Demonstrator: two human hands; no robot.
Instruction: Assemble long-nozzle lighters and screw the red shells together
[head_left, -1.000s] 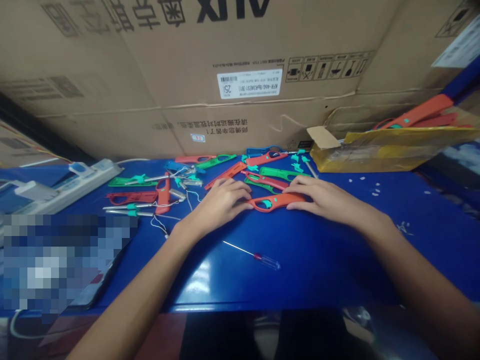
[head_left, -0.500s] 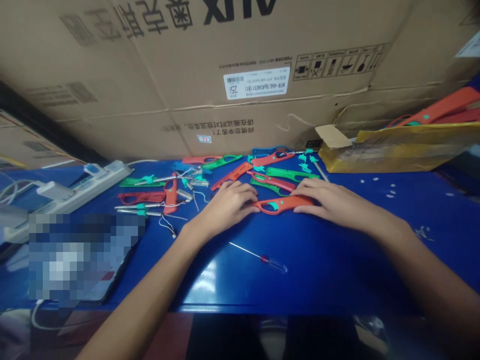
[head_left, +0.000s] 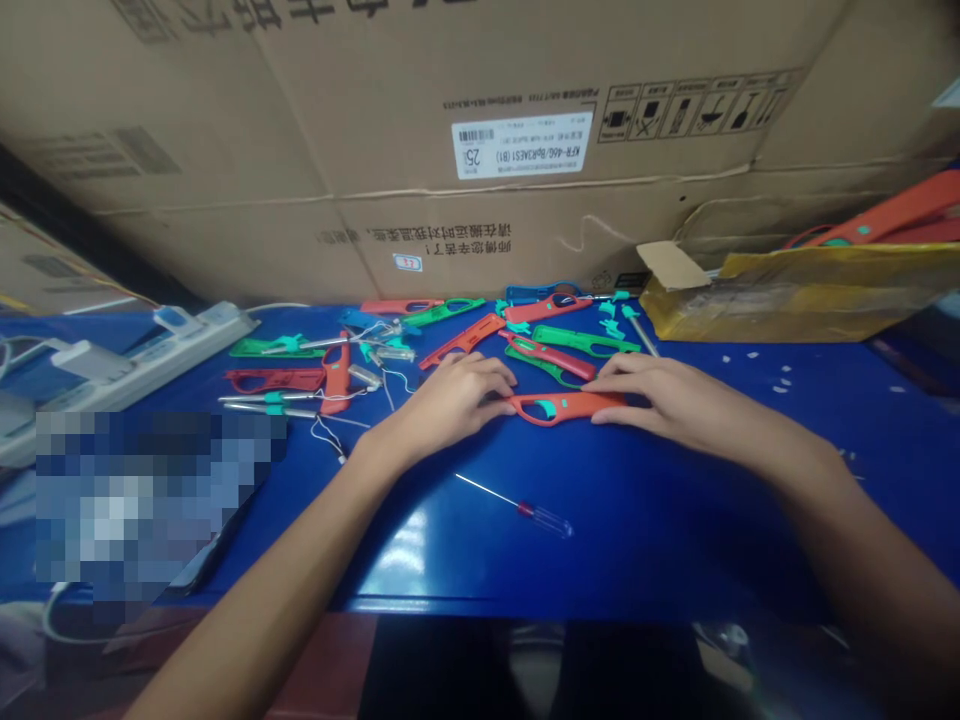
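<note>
An orange utility lighter handle [head_left: 566, 405] with a teal trigger in its finger loop lies across the blue table. My left hand [head_left: 463, 400] pinches its looped left end. My right hand [head_left: 641, 392] has thumb and fingers closed on its right end, which they partly cover. Just behind lie a dark red casing [head_left: 559, 357], a green casing [head_left: 581, 341] and an orange casing half [head_left: 463, 340]. A screwdriver [head_left: 546, 519] with a clear handle rests on the table in front of my hands.
At the left are loose metal lighter tubes [head_left: 274, 404], a red casing [head_left: 277, 380] and wired parts. Beyond them stand a white power strip [head_left: 142, 365] and a blurred-out flat device [head_left: 157, 510]. A taped carton [head_left: 795, 300] holds orange lighters at right; a large cardboard box [head_left: 300, 150] walls the back.
The camera view has shifted slightly. Both hands keep their hold on the orange lighter handle, which looks nearly unmoved on the table.
</note>
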